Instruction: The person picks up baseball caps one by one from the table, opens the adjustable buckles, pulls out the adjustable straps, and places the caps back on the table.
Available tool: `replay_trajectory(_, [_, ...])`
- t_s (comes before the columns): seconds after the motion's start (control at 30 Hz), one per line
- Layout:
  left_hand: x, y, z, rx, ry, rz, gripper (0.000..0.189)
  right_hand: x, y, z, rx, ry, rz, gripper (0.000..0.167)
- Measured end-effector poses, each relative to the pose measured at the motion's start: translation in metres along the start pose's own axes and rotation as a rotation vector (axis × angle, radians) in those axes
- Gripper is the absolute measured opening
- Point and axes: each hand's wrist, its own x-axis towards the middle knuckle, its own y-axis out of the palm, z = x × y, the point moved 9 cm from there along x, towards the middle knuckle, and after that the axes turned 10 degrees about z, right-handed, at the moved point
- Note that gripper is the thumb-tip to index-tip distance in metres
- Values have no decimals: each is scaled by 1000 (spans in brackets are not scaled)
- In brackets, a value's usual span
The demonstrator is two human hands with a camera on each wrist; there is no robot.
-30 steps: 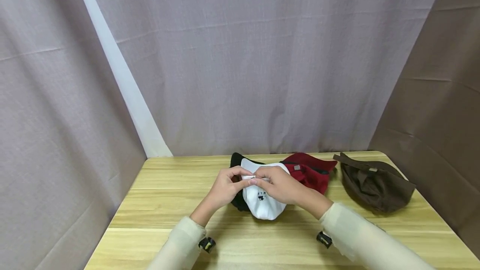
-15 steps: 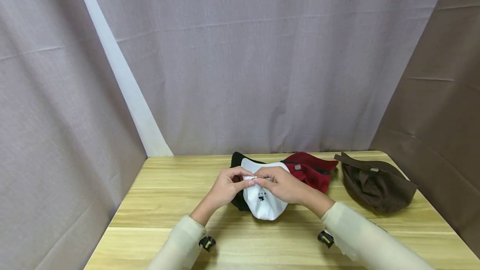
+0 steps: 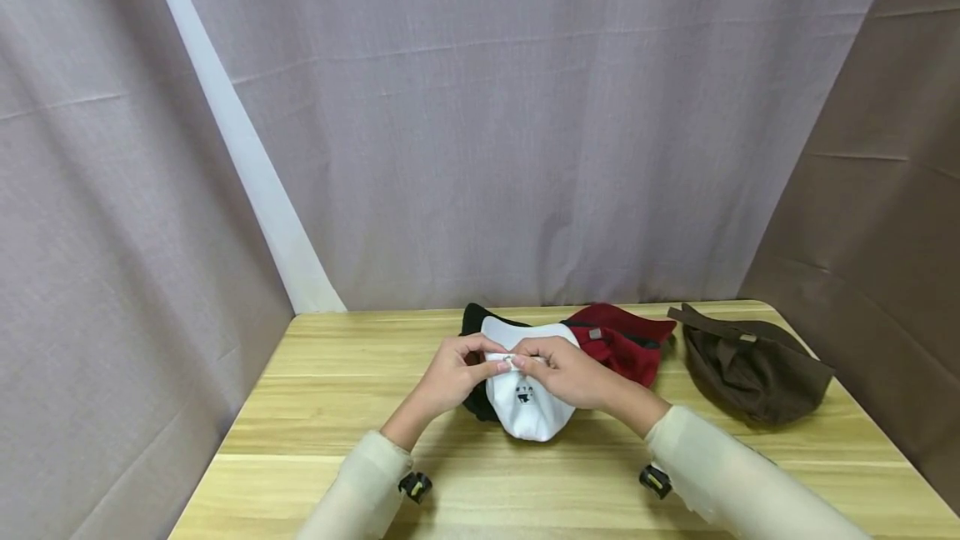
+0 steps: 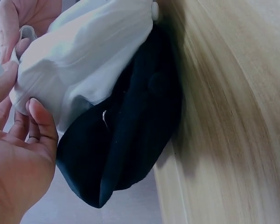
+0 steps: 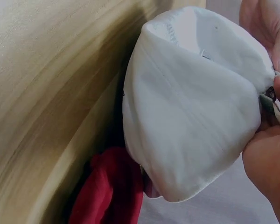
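Head view showed the white cap (image 3: 528, 417) between both hands, its crown reaching nearer the person than the fingertips. Left hand (image 3: 448, 375) and right hand (image 3: 573, 373), fingers bent, pinched its strap (image 3: 506, 360). Black cap (image 3: 478, 402) and red cap (image 3: 626, 352) flanked it; brown cap (image 3: 753, 382) lay farther right.

Dark emblem (image 3: 523, 398) and letters (image 3: 523, 389) on white cap (image 3: 531, 422); illegible

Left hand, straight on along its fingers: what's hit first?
Probably the right hand, which pinches the same white fabric baseball cap just beyond the left hand; exact depth between them is unclear.
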Motion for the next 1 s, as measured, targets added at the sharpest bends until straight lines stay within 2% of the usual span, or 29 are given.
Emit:
replay_trajectory(0.27, [-1,0,-4,33,-11,-24,11,4,1,7,-63,25,-62,24])
replay_trajectory(0.63, [0,2,-5,29,-4,-21,13,3,1,8,-59,27,-28,22])
replay_trajectory(1.0, [0,2,-2,15,16,27,13,0,2,8,-20,-2,45,18])
